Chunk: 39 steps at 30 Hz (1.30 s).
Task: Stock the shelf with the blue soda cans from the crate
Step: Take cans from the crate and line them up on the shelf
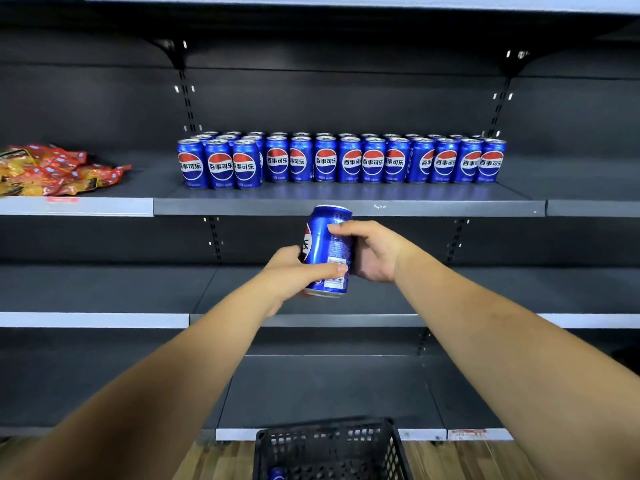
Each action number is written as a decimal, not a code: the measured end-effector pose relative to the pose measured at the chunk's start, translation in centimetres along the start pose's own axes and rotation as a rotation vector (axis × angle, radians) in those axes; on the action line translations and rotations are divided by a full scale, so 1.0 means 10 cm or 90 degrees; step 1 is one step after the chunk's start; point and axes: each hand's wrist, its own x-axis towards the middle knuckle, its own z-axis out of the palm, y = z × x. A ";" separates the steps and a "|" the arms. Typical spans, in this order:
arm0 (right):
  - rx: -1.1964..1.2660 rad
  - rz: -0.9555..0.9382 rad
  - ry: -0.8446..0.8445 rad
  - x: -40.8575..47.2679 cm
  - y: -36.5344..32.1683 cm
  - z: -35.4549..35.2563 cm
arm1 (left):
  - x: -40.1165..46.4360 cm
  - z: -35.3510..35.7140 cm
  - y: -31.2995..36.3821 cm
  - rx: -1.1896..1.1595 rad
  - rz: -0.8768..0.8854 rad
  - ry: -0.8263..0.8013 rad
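Both my left hand [294, 271] and right hand [367, 251] grip blue aluminium soda can [329, 251] mid-wall; full, thin-walled, probably slick.

A can [328, 251] is held in the air between both hands, in front of and just below the front edge of the shelf [346, 206]. The left hand [294, 275] grips its lower left side, the right hand [370, 252] its upper right side. On the shelf, rows of cans [341, 161] stand upright, one row behind another, deeper at the left end. Left of them, well apart, lies a heap of packets [52, 169]. Below the hands, on the floor [214, 462] before the shelving, sits the crate [329, 448], with one can [277, 474] in it.
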 end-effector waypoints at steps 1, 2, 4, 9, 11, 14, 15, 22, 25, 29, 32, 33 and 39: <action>-0.013 -0.003 0.001 0.01 -0.02 0.00 | 0.02 0.01 0.01 0.008 0.013 0.031; -0.025 -0.006 0.004 0.02 -0.03 -0.01 | 0.04 0.03 0.02 0.018 0.020 0.060; -0.040 -0.009 0.014 0.04 -0.06 -0.01 | 0.06 0.06 0.03 0.031 0.032 0.097; -0.065 -0.019 0.018 0.03 -0.12 -0.04 | 0.11 0.07 0.07 0.014 0.034 0.123; -0.071 -0.032 0.033 0.02 -0.11 -0.05 | 0.12 0.07 0.08 0.005 0.038 0.124; -0.039 -0.052 0.024 0.01 -0.10 -0.04 | 0.11 0.10 0.09 -0.015 0.045 0.104; -0.028 -0.050 0.014 0.01 -0.10 -0.04 | 0.10 0.11 0.09 -0.017 0.044 0.097; -0.123 -0.041 0.052 0.00 -0.21 -0.02 | 0.10 0.09 0.08 -0.001 0.036 0.059; -0.102 -0.073 0.107 0.03 -0.21 0.04 | 0.11 0.09 0.13 -0.022 0.046 0.067; -0.098 -0.110 0.179 0.06 -0.20 0.17 | 0.12 0.13 0.14 -0.028 0.075 0.116; -0.124 -0.124 0.206 0.07 -0.22 0.25 | 0.15 0.15 0.14 0.020 0.075 0.166; -0.140 -0.119 0.207 0.07 -0.22 0.27 | 0.16 0.14 0.14 0.023 0.066 0.162; -0.220 -0.077 0.193 0.06 -0.18 0.28 | 0.10 0.02 0.10 -0.031 0.067 0.077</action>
